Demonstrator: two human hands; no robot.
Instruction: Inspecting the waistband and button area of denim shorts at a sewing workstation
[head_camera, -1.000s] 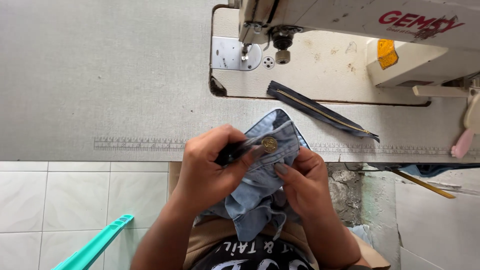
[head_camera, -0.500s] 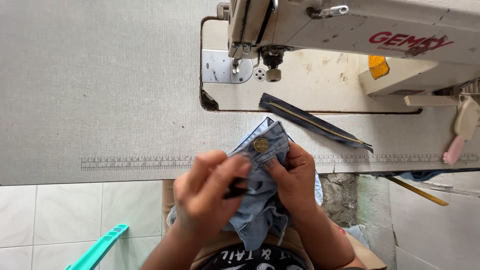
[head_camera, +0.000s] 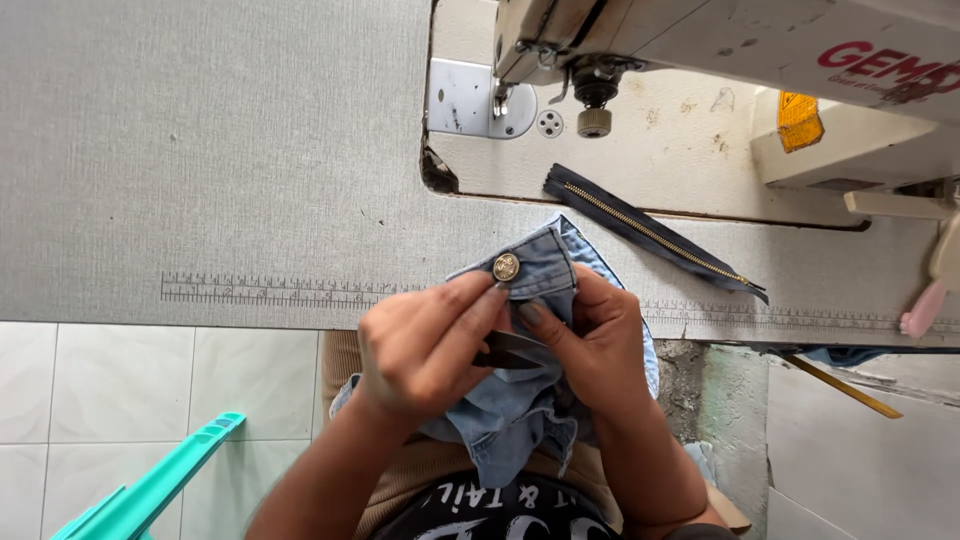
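Denim garment (head_camera: 540, 290) in both hands, dark zipper (head_camera: 650, 235) beyond.

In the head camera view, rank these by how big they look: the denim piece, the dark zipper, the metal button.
1. Denim piece, though hands cover part of it.
2. Dark zipper, long but narrow.
3. Metal button, clearly smallest.

A white sewing machine (head_camera: 730, 50) stands far right on the grey desk (head_camera: 200, 150). A dark zipper (head_camera: 650, 235) lies diagonally before it. Near left, a teal plastic piece (head_camera: 150, 490) rests above the white-tiled floor (head_camera: 100, 400).
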